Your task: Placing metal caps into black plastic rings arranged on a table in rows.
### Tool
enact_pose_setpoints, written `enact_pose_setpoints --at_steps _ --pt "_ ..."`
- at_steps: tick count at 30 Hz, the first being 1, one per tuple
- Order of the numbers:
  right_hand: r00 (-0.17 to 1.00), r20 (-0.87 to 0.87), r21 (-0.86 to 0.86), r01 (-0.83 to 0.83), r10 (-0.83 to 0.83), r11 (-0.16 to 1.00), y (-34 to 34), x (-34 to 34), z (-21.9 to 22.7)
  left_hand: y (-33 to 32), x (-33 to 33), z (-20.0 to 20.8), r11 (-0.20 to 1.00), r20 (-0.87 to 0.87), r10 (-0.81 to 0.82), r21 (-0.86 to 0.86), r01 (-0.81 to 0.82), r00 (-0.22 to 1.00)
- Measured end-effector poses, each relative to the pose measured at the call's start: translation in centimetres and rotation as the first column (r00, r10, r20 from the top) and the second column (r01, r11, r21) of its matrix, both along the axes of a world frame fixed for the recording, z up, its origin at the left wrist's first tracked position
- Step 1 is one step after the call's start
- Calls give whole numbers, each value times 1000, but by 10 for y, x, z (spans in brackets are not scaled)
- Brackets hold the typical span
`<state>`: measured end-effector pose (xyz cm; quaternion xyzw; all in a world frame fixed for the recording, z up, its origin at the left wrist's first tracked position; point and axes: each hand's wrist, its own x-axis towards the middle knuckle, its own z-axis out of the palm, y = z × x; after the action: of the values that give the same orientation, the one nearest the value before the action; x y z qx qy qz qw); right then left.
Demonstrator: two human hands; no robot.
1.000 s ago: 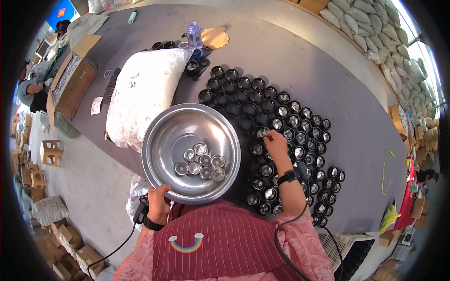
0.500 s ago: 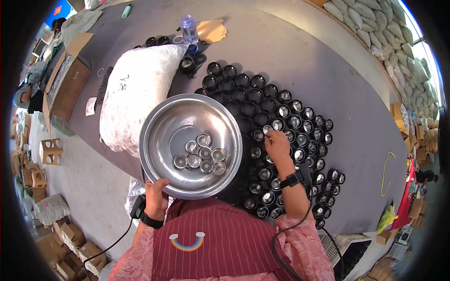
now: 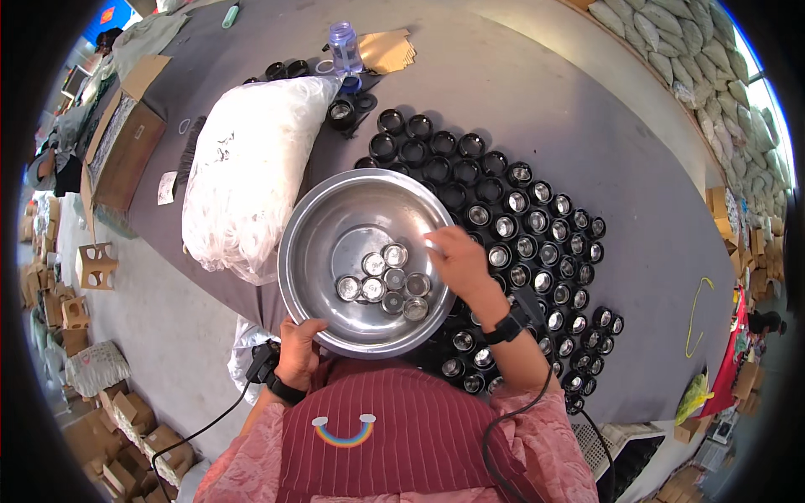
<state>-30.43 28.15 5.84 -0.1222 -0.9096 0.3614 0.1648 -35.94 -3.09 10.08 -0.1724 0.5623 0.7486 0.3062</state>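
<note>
My left hand [image 3: 300, 352] grips the near left rim of a shiny steel basin [image 3: 303, 201], thumb over the edge. Several small round silver metal cups [image 3: 372, 290] lie loose on the basin's floor. Over the basin's right rim hangs my right hand [image 3: 463, 264], fingers partly stretched toward the inside, with nothing visible in them. To the right, rows of round black cups [image 3: 499, 255] stand on the grey table [image 3: 646, 293]. Many of those near my right hand have a silver piece inside, while the ones farther back [image 3: 466, 171] look dark inside. The basin and my right forearm hide some of them.
A bulging white plastic bag [image 3: 251, 159] lies left of the basin. Behind it stand a clear bottle [image 3: 345, 50] and a brown cardboard sheet [image 3: 387, 52]. An open carton [image 3: 126, 155] is at the far left. Cables trail from both my wrists.
My right hand has moved left from the black cups to above the basin's rim. The basin, still in my left hand, appears slightly farther right in view.
</note>
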Motion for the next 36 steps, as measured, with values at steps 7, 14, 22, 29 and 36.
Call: enact_pose_setpoints --at_steps 7,14,22,29,36 --pt "978 206 277 -103 46 955 -22 -18 -8 18 -1 8 995 24 -91 36 90 996" --pt "926 68 -653 322 -370 686 39 -18 -20 22 3 -1 995 67 -88 48 84 994" --pt "749 168 -336 655 -641 677 157 -17 -61 37 -11 -7 993 86 -117 22 116 989" --pt "980 198 -150 17 14 989 52 -27 -1 41 -17 -8 998 66 -70 0 70 995" --pt "889 408 20 -237 209 971 -14 -18 -6 51 -18 -8 992 31 -127 -16 127 991"
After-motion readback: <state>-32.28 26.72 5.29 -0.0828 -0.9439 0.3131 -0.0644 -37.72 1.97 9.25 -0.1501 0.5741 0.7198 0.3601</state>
